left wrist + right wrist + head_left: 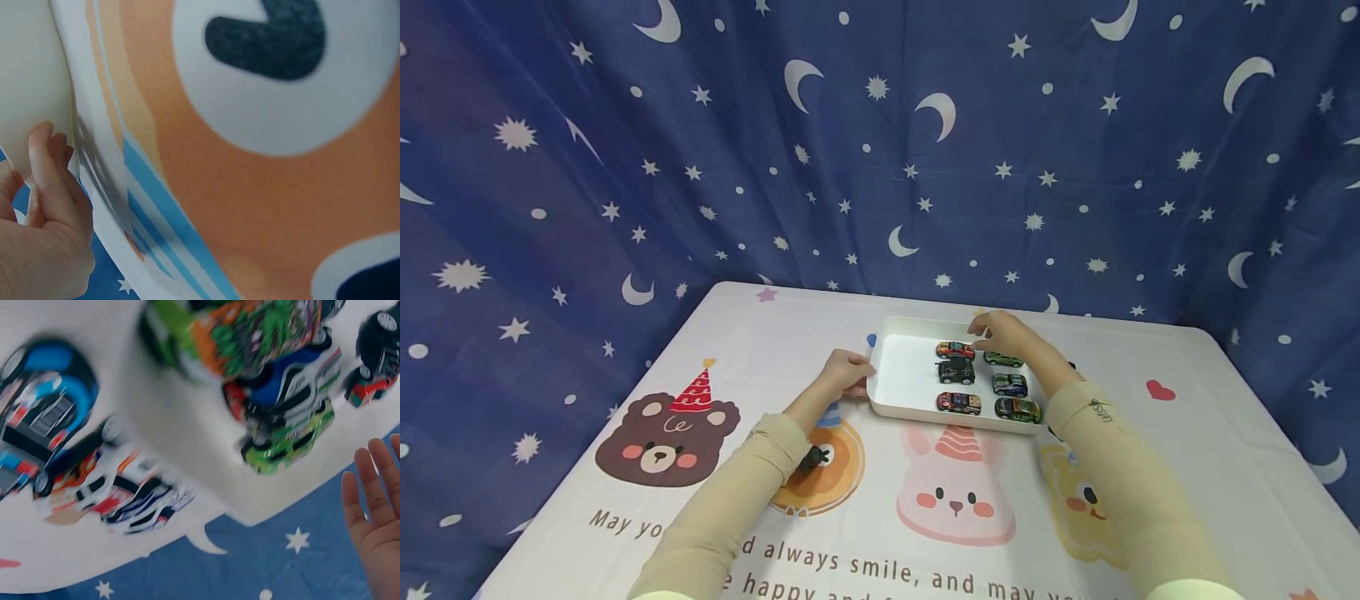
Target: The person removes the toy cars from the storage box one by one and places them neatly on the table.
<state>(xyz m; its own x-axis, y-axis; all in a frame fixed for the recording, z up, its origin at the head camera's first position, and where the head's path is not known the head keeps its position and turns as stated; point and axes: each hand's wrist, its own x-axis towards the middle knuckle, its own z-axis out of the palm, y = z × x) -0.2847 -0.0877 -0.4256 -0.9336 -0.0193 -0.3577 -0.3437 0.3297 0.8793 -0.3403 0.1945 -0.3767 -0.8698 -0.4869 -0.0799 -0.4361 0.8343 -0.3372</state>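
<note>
A shallow white tray (904, 367) lies on the table with several toy cars in it. My left hand (847, 372) holds the tray's left end. In the left wrist view its fingers (42, 147) lie on the outside of the tray wall, with the thumb at the rim. My right hand (1002, 332) hovers at the tray's far right side, by a green toy car (1002, 359) and an orange-red toy car (955, 351). Its fingers (377, 487) are extended and hold nothing. A black toy car (957, 371) and a blue toy car (1010, 385) sit nearer.
Outside the tray's right wall, the right wrist view shows more toy cars, a blue one (53, 400) and a white-orange one (106, 487), mostly hidden by my right sleeve (1120, 458) in the head view. A blue curtain (880, 167) hangs behind the printed tablecloth (752, 333).
</note>
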